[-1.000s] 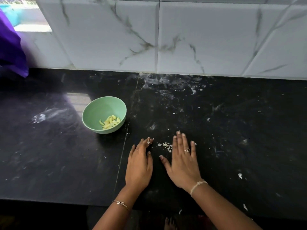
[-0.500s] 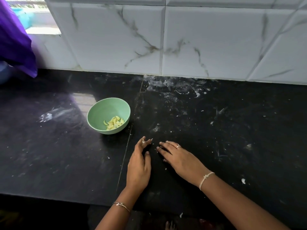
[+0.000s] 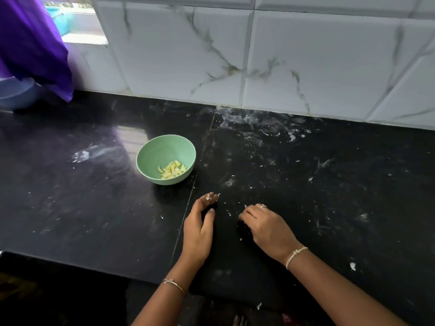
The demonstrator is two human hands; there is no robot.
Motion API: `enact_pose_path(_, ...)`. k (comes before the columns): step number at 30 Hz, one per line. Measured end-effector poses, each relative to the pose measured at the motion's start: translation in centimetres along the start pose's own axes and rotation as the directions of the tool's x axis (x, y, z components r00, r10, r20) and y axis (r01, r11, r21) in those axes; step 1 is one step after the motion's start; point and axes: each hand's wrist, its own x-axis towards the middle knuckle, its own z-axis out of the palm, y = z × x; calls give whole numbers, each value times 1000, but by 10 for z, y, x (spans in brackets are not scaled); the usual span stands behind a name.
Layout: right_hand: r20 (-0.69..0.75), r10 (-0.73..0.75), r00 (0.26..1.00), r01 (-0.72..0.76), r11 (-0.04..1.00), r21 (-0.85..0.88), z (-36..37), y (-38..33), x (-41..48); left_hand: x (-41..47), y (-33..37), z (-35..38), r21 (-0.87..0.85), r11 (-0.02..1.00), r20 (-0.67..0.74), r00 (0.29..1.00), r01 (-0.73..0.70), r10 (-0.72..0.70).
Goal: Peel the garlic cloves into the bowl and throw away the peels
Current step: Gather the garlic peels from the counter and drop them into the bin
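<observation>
Head view, looking down on a glossy black stone countertop (image 3: pixel 70 208) backed by white marble-veined wall tiles (image 3: pixel 306 55). A small round mint-green plastic bowl (image 3: pixel 150 156) stands left of the slab's seam (image 3: pixel 204 156), at about eleven o'clock from the left hand and well apart from it. A little heap of pale yellow peeled garlic cloves (image 3: pixel 172 169) lies in the bowl's bottom, toward its five o'clock side. The left hand (image 3: pixel 197 229) stands on its outer edge on the counter, fingers loosely curved and gripping nothing, with whitish flecks of peel stuck to its fingertips (image 3: pixel 208 196). At three o'clock from it, near but apart, the right hand (image 3: pixel 268 228) rests knuckles up with its fingers bent down onto the stone. Whether anything is caught beneath them cannot be told. A silver ring (image 3: pixel 263 206) sits on one right finger, a pale thread band (image 3: pixel 295 255) on that wrist, and a thin metal bracelet (image 3: pixel 174 284) on the left wrist. Tiny white garlic-peel scraps (image 3: pixel 229 214) dot the stone between the two hands. A larger papery flake (image 3: pixel 352 266) lies at four o'clock from the right hand. Dusty smears and more flecks (image 3: pixel 259 130) gather along the tile foot at twelve o'clock. At the view's ten o'clock corner hangs a purple cloth (image 3: pixel 30 43) over a pale blue round container (image 3: pixel 16 95).
</observation>
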Motion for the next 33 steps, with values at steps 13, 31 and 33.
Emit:
enact_pose_path(13, 679, 388, 623, -474, -502, 723, -17, -124, 81, -19, 17, -73, -758, 574, -41, 857, 309, -514)
enact_pose_path(31, 887, -188, 422, -902, -182, 391, 162, -457, 114, -184, -143, -356, -824, 565, -485, 454, 48, -747)
enact_pose_path(33, 906, -214, 366, -930, -66, 360, 198, -485, 102, -205, -177, -367, -848, 528, -480, 351, 48, -804)
